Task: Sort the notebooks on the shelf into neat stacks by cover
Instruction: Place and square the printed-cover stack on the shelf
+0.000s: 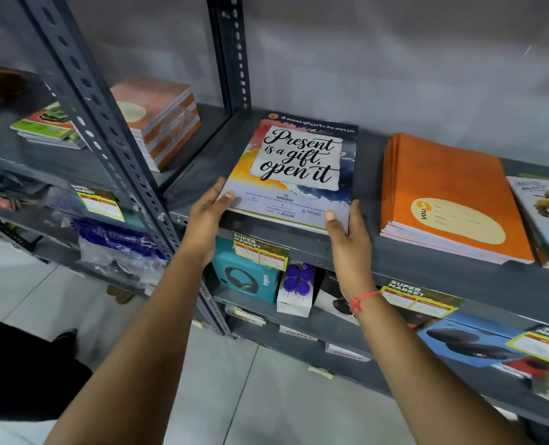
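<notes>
Head view. Two bare forearms reach up from the bottom edge toward a grey metal shelf [404, 258]. Left hand [207, 216] grips the near-left corner of a notebook with a watercolour cover [294, 168] reading "Present is a gift, open it"; thumb on top, fingers hidden underneath. Right hand [350, 236] grips the near-right corner the same way, thumb on the cover; a red thread [361, 300] circles that wrist. Notebook sits at the shelf's front edge, near end overhanging slightly; whether it rests flat or is lifted, cannot tell.

Just right, apart from it: a stack of orange notebooks [452, 194], squared up. Beyond that, at the frame edge, a stack with an illustrated cover [546, 213]. Left bay, behind the upright [106, 130]: a stack of rust-orange notebooks [160, 120] and a lower stack with green covers [48, 126].
</notes>
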Demonstrator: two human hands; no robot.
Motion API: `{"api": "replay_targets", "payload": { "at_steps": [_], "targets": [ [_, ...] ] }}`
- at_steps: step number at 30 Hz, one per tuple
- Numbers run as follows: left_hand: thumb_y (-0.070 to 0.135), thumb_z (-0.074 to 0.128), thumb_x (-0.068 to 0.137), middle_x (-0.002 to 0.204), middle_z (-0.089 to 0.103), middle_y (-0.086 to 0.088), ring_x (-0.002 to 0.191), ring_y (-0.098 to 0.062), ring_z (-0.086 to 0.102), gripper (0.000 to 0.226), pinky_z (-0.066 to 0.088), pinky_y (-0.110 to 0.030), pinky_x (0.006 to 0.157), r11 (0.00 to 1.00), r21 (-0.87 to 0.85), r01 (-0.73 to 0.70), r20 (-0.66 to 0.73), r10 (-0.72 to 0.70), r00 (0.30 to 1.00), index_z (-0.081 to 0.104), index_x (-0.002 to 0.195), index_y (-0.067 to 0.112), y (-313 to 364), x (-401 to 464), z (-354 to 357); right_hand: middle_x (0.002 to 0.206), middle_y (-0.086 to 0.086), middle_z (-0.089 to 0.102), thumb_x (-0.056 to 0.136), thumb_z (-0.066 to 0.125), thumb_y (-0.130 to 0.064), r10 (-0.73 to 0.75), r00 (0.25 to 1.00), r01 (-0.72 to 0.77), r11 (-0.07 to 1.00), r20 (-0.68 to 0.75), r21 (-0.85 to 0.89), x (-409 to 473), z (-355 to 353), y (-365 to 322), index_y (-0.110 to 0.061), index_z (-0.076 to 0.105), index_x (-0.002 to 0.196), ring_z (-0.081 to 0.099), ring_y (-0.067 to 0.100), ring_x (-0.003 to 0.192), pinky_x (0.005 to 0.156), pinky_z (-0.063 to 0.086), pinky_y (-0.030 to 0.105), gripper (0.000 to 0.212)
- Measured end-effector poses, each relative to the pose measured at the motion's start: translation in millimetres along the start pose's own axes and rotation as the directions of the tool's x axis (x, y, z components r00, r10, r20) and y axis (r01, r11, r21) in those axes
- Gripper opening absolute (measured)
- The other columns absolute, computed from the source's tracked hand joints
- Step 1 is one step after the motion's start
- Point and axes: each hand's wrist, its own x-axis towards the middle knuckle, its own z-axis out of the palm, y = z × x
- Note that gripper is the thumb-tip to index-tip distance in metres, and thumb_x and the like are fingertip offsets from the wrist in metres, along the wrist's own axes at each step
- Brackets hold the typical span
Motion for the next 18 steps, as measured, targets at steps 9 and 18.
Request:
{"api": "replay_targets", "payload": {
  "at_steps": [9, 18],
  "targets": [
    [-0.010, 0.049, 0.085, 0.096, 0.073, 0.018, 0.088, 0.011, 0.063, 0.047, 0.049, -0.010, 0.086, 0.995, 0.088, -0.051, 0.124, 0.040, 0.991, 0.045, 0.130, 0.001, -3, 13, -32, 0.120, -0.031, 0.042, 0.083, 0.064, -0.014, -0.103, 0.993, 0.111, 0.981, 0.057, -0.161, 3, -15, 15, -0.017, 0.026, 0.145, 0.046, 0.003, 0.123, 0.111, 0.034, 0.027, 0.073],
    [-0.005, 0.058, 0.081, 0.076, 0.074, 0.021, 0.087, 0.001, 0.063, 0.044, 0.050, -0.011, 0.082, 0.998, 0.014, -0.066, -0.014, 0.066, 0.998, 0.052, 0.124, 0.000, -12, 22, -26, 0.120, -0.024, 0.044, 0.084, 0.063, -0.013, -0.109, 0.993, 0.104, 0.986, -0.038, -0.130, 5, -8, 16, -0.014, 0.034, 0.142, 0.049, -0.001, 0.115, 0.099, 0.039, 0.011, 0.065]
  ]
}}
